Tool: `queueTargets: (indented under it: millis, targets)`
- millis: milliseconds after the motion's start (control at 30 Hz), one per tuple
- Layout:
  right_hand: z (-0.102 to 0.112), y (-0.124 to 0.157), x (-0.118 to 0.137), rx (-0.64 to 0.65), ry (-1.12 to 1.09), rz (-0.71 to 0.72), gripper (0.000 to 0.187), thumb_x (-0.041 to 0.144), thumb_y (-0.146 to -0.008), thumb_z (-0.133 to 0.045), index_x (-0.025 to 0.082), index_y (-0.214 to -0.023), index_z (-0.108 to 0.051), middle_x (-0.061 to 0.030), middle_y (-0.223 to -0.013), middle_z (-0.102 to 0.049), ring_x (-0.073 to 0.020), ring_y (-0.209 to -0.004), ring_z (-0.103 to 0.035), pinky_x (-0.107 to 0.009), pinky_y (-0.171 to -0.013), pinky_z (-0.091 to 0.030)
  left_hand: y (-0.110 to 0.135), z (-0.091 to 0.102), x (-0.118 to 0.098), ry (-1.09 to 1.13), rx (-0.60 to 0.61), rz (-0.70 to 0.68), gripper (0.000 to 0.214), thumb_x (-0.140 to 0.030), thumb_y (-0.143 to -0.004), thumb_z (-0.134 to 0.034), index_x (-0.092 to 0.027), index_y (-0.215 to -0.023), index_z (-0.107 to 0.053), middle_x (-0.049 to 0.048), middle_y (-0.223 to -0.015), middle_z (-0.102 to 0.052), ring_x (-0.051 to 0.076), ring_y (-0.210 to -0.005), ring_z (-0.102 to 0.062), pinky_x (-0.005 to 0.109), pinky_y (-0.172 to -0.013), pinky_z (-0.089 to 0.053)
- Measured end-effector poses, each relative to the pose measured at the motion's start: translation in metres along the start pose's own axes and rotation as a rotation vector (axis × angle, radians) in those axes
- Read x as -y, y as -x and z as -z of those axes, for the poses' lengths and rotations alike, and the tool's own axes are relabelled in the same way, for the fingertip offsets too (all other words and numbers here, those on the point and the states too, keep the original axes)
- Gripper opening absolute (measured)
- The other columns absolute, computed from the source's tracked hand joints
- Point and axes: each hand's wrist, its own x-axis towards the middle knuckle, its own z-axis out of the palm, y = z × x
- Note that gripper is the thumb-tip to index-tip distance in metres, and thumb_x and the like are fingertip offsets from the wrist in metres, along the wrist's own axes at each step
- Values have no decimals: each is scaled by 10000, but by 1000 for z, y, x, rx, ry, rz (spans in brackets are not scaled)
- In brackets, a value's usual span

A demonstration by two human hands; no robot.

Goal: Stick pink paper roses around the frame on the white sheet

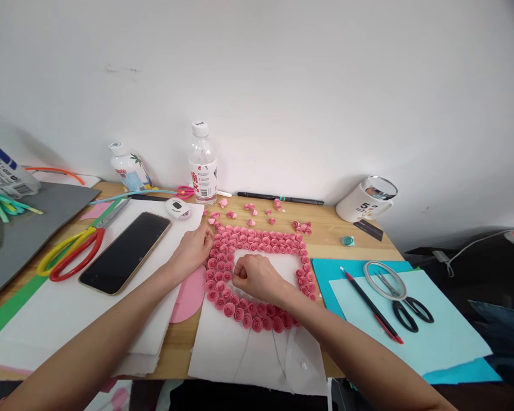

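Observation:
A frame of several small pink rolled paper roses point(257, 238) lies on white paper point(240, 354) at the middle of the wooden table. My left hand point(192, 249) rests at the frame's upper left corner, fingers curled against the roses. My right hand point(257, 277) is closed in a loose fist inside the frame, its fingertips pinched at the left column of roses. What the pinch holds is hidden. Loose pink roses point(251, 212) lie scattered behind the frame.
A black phone point(126, 251) and red-and-yellow scissors point(79, 244) lie left. A water bottle point(203, 162), second bottle point(128, 167) and black pen point(278, 198) stand at the wall. A white mug point(364, 201), tape ring point(383, 278), black scissors point(405, 308) and pencil point(370, 305) are right on blue paper point(454, 342).

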Motion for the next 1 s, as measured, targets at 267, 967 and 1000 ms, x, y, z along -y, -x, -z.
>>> queueTargets:
  millis: [267,967,1000]
  targets:
    - [8,0,-2,46,-107,38,215,76,-700,-517,175,-513,-477,52,-529,-454,-68,-499,-355,-218,-534,-272,0,-1,1,48,15,-5,148,-251,-818,-388,-201,-835,-526,-1,-637,-644,190,-594,-640,270,-591,-447]
    - [7,-5,-6,52,-102,83,251,67,-716,-549,166,-493,-490,66,-491,-463,-50,-464,-346,-211,-540,-276,0,-1,1,9,-3,-20,151,-252,-815,-390,-199,-832,-530,4,-648,-641,187,-616,-629,267,-591,-426]
    - [7,-5,-5,50,-90,84,260,58,-711,-544,166,-483,-483,67,-482,-445,-52,-462,-334,-213,-540,-274,0,-1,1,7,2,-13,152,-252,-815,-390,-199,-832,-532,5,-652,-643,186,-615,-629,267,-591,-428]
